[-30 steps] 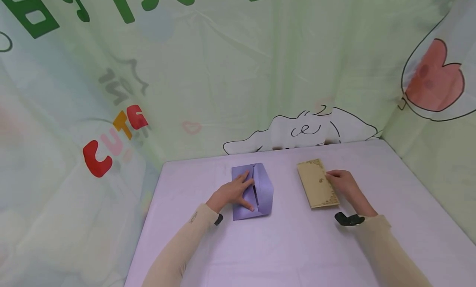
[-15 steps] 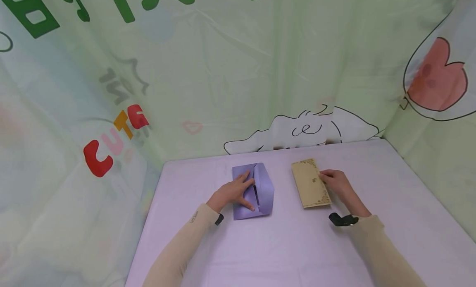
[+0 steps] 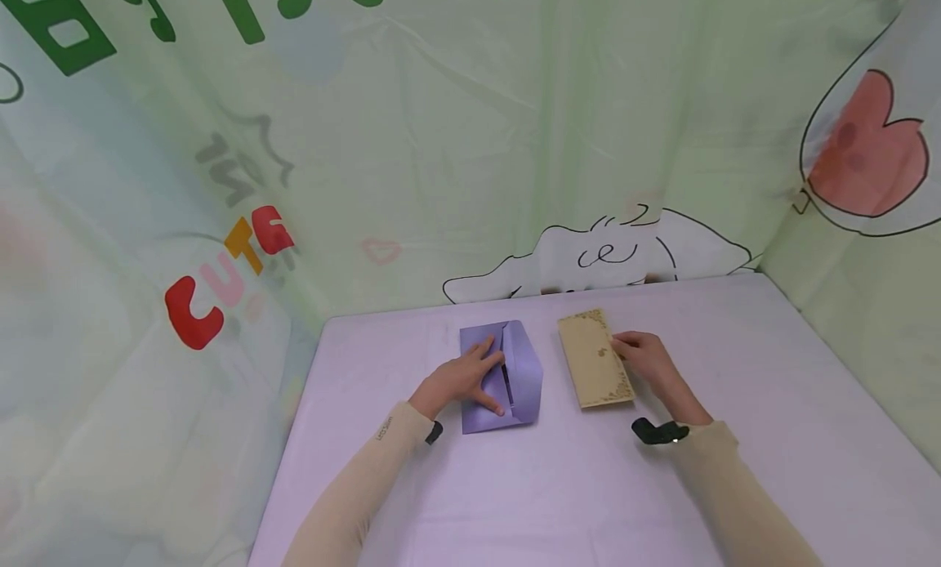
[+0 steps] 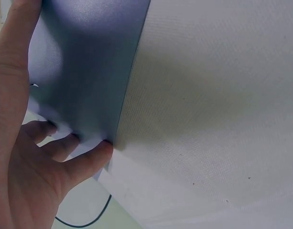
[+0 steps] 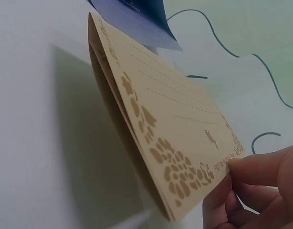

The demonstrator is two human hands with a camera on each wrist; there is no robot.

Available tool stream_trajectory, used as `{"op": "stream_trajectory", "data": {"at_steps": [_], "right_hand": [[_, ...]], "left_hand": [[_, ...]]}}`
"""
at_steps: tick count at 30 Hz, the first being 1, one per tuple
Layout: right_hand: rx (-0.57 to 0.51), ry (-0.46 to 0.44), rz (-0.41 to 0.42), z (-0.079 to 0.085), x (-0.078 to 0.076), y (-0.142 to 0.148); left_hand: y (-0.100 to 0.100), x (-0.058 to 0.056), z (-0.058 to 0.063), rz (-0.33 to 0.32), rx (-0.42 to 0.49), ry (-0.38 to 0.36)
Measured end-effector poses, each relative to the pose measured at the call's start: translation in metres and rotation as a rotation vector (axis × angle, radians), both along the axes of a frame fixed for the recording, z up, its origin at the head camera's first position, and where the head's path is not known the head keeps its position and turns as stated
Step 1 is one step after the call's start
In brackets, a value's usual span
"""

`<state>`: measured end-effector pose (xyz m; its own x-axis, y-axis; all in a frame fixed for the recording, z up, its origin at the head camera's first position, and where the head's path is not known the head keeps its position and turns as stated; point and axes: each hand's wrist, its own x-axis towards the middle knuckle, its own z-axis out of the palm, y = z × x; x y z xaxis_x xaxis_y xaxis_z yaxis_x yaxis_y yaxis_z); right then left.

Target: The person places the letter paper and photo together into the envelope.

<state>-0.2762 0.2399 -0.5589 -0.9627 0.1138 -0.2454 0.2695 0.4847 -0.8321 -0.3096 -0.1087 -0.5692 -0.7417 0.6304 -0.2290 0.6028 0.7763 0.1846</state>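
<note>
On the table lies a purple envelope (image 3: 524, 379) with its flap raised toward the right and a dark slit at its mouth. My left hand (image 3: 465, 379) rests on it with spread fingers; the left wrist view shows fingertips touching the envelope (image 4: 89, 62). To the right, a tan folded card (image 3: 594, 363) with brown floral corners is held by its right edge. My right hand (image 3: 648, 361) pinches that edge between thumb and fingers. In the right wrist view the card (image 5: 170, 124) stands tilted above the cloth, its layers slightly apart along the near edge.
A pale lilac cloth covers the table (image 3: 515, 502). Behind it hangs a green printed curtain (image 3: 456, 158), which also closes off the left and right sides. Dark straps (image 3: 657, 430) sit at both wrists.
My right hand has carried the card leftward, closer to the envelope. The left hand and the envelope have stayed in place.
</note>
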Motion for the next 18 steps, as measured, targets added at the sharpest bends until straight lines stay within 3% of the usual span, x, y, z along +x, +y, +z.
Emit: {"op": "stream_trajectory", "data": {"at_steps": [18], "right_hand": [[-0.067, 0.018, 0.054, -0.009, -0.006, -0.031]], "left_hand": [[0.001, -0.001, 0.0, 0.009, -0.014, -0.006]]}}
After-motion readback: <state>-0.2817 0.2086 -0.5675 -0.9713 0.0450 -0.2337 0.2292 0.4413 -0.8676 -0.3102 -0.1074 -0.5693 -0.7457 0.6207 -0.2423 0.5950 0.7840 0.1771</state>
